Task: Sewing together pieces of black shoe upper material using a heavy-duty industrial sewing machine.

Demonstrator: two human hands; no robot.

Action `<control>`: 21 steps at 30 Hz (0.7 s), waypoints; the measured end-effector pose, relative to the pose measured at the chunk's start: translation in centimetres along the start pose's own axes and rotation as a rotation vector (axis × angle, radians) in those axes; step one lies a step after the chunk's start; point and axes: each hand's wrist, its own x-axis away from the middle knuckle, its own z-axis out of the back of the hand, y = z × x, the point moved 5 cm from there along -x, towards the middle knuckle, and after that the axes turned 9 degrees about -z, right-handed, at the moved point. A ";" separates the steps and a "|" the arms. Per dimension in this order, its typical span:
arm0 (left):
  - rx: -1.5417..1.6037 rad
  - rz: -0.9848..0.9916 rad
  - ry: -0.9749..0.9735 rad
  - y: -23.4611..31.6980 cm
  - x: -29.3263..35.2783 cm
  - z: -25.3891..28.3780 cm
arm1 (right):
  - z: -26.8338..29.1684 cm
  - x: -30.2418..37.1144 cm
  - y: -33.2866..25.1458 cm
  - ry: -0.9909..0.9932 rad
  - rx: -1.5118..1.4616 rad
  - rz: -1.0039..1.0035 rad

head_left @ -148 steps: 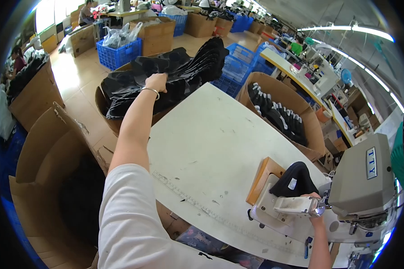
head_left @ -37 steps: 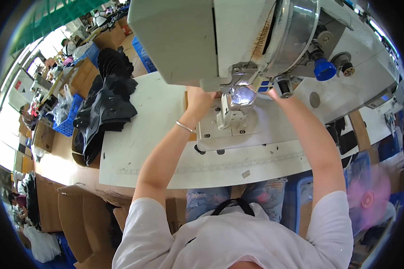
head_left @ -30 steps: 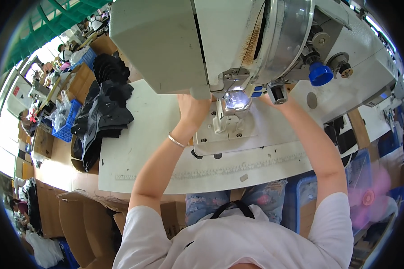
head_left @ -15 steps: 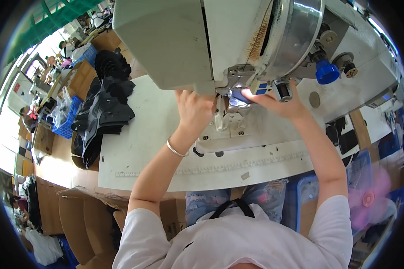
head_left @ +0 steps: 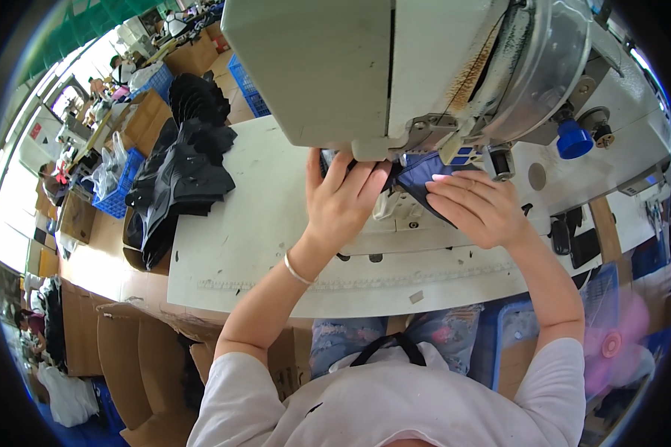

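Observation:
A dark navy fabric piece (head_left: 419, 174) lies under the head of a white sewing machine (head_left: 313, 74), beside its needle area. My right hand (head_left: 479, 207) rests on the right part of the piece, fingers stretched out flat and together. My left hand (head_left: 341, 201), a white bangle on its wrist, has its fingers spread and reaching forward at the left of the needle area. A dark edge of material shows by its fingertips, partly hidden under the machine head. The needle itself is hidden from view.
A stack of black cut pieces (head_left: 190, 164) hangs at the left of the white table (head_left: 231, 246). Cardboard boxes (head_left: 142, 365) stand lower left. A pink fan (head_left: 611, 344) and a blue crate (head_left: 511, 328) are at the right. A blue knob (head_left: 574, 140) juts from the machine.
Both hands have drawn back from under the machine head, and more of the navy piece shows. My right hand has turned flat onto it. The view has shifted slightly.

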 end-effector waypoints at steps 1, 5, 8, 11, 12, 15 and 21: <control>0.005 -0.003 0.023 -0.1 0.1 -0.3 | 0.0 -0.1 -0.2 0.012 0.020 -0.008; 0.026 0.006 0.038 -0.6 0.3 -2.0 | 0.0 -0.6 -0.3 -0.014 0.089 -0.087; 0.014 -0.004 0.051 -0.5 0.4 -2.6 | 0.3 -0.7 -0.7 -0.024 0.091 -0.086; 0.012 -0.042 0.069 -0.1 0.5 -2.2 | 0.3 -0.5 -1.2 -0.025 0.079 -0.095; 0.044 -0.035 0.050 -0.1 0.6 -2.1 | 0.2 -0.4 -1.3 -0.031 0.082 -0.108; 0.070 -0.035 0.005 -0.3 0.7 -2.1 | -0.2 0.0 -1.3 -0.049 0.083 -0.169; 0.176 -0.011 -0.127 -0.4 1.8 -2.6 | -1.1 -0.2 -1.4 -0.116 0.009 -0.270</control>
